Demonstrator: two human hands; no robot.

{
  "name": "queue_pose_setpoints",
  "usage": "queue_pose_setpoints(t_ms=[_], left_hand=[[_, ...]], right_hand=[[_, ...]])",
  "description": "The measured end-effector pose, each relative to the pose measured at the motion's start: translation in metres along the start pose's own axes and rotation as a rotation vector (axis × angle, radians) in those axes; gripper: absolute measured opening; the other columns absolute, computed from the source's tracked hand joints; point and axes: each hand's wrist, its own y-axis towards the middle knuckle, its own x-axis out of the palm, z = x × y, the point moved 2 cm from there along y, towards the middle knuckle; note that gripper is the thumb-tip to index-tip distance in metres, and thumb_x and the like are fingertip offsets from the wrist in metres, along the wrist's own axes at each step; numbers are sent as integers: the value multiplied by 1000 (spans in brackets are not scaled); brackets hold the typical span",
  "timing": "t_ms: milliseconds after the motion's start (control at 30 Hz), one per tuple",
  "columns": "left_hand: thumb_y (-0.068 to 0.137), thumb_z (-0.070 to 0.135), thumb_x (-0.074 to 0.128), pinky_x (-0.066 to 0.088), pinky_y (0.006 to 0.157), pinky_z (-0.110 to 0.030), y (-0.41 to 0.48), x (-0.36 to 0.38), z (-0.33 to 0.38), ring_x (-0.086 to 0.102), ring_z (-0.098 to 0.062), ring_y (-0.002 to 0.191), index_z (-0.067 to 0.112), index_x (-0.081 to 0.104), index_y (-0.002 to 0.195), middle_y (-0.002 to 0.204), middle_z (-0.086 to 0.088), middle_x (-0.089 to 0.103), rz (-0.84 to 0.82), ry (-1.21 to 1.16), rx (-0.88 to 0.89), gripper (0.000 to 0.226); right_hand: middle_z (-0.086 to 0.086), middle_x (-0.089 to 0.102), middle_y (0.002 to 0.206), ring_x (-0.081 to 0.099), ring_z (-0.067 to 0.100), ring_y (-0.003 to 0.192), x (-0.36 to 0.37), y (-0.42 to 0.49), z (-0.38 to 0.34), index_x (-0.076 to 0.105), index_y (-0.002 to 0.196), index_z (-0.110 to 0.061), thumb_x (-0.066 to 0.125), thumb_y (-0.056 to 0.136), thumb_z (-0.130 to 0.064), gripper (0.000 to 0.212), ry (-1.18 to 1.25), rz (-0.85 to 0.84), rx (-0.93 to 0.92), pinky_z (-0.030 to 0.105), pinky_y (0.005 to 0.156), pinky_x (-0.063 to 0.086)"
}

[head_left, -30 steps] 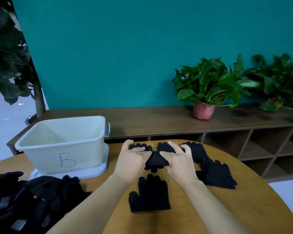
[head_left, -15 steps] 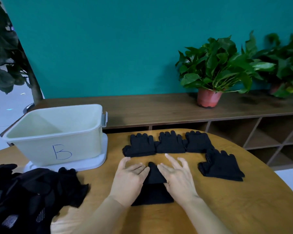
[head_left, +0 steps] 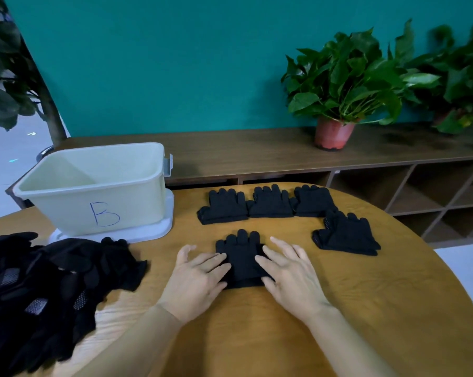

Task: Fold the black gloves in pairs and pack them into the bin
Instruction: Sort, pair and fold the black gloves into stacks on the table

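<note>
STEP: on table (head_left: 366, 308), right of bin (head_left: 66, 205), flatten glove pair (head_left: 242, 258) under left hand (head_left: 195, 281) and right hand (head_left: 292, 278); all fingers extended, relaxed, pressing its 2 side edges; judged best: even pressure, edges aligned | AXIS: cuff-to-fingertip, running away from person; fingertips point toward 4 folded pairs (head_left: 270, 206)

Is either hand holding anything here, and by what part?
Nothing is gripped. The left hand and right hand lie flat, fingers straight, pressing the left and right edges of the glove pair on the table.
</note>
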Motion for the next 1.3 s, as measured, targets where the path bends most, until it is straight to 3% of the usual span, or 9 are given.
queue_pose_setpoints(t_ms=[133,500,733,800,900,967,1033,1200,1300], left_hand=[[88,42,46,31,100,-48,-6,2,4,71,-8,90,28,78,98,104,10,75,5,-16,-59,37],[87,20,59,29,109,-53,-7,2,14,66,-12,68,21,77,83,83,9,73,45,181,-5,18],[84,35,48,30,109,-47,-1,-16,15,68,-8,92,28,75,91,105,12,73,-11,-72,-219,29],[95,35,35,25,116,-42,3,-14,19,55,-12,128,25,65,127,138,6,60,-123,-142,-268,46],[98,56,0,0,124,-30,2,1,28,-12,-4,150,26,4,158,164,9,-6,-401,-238,-198,67],[88,63,-9,-10,122,-26,2,7,33,-30,1,143,27,-16,153,159,12,-26,-529,-292,-205,75],[84,60,-11,-11,122,-27,9,12,36,-34,1,140,25,-20,152,158,12,-30,-551,-283,-209,78],[80,62,-13,-15,119,-23,40,29,47,-36,-3,141,24,-20,152,157,11,-31,-555,-269,-183,82],[97,55,1,-13,121,-24,60,39,53,-33,-3,142,26,-18,152,159,11,-27,-539,-285,-155,65]], right_hand=[[-4,74,97,64,24,114,5,-4,-6,77,83,-25,89,67,-20,21,23,81,12,41,92,51],[-1,74,104,61,25,119,14,-12,-15,77,91,-25,71,81,-20,12,-13,25,25,41,98,44],[-3,73,113,62,14,119,-6,-5,-33,71,118,-16,38,89,-28,46,165,76,192,36,107,42],[0,65,129,55,14,129,-7,3,-41,60,134,-13,36,97,-27,46,155,-11,146,35,118,30],[2,30,158,26,14,148,9,1,-44,35,151,-12,33,106,-24,47,190,-183,54,35,119,-1],[0,44,151,39,11,141,18,-6,-39,49,144,-17,31,101,-27,47,179,-175,74,36,118,18],[-3,56,141,49,8,133,26,-8,-30,59,135,-20,28,95,-31,52,185,-217,127,34,115,31],[-10,11,159,4,2,146,34,-4,7,22,154,-21,-5,90,-41,73,167,-190,106,35,119,-11],[-8,36,154,29,5,144,33,-1,32,43,148,-23,14,96,-37,61,137,-155,151,37,117,5]])
